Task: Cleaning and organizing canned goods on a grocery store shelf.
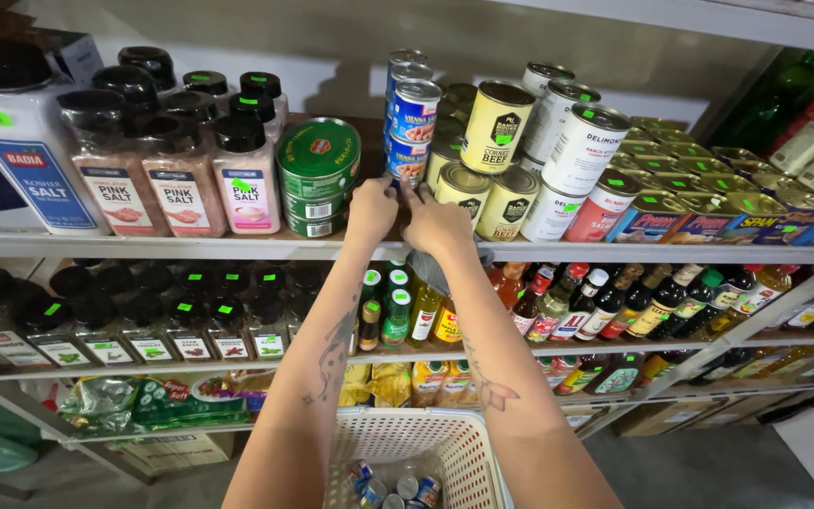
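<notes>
My left hand point(372, 212) reaches onto the top shelf point(190, 247), its fingers curled at the base of a stack of small blue cans point(412, 113), on the lowest can point(405, 162). Right beside it, my right hand point(437, 226) rests on the shelf edge with its fingertips against the same can. A grey cloth point(429, 270) hangs under its palm, below the shelf edge. A flat green tin stack point(317, 174) stands just left of my hands, and yellow cans point(496, 127) just right. Below my forearms is a white plastic basket point(407, 438) holding several small cans point(393, 490).
Pink salt shakers point(181, 179) and a big white salt jar point(25, 151) fill the shelf's left part. White and red cans point(581, 151) and flat boxed tins point(708, 203) fill the right. Lower shelves carry spice jars point(143, 320) and sauce bottles point(614, 302).
</notes>
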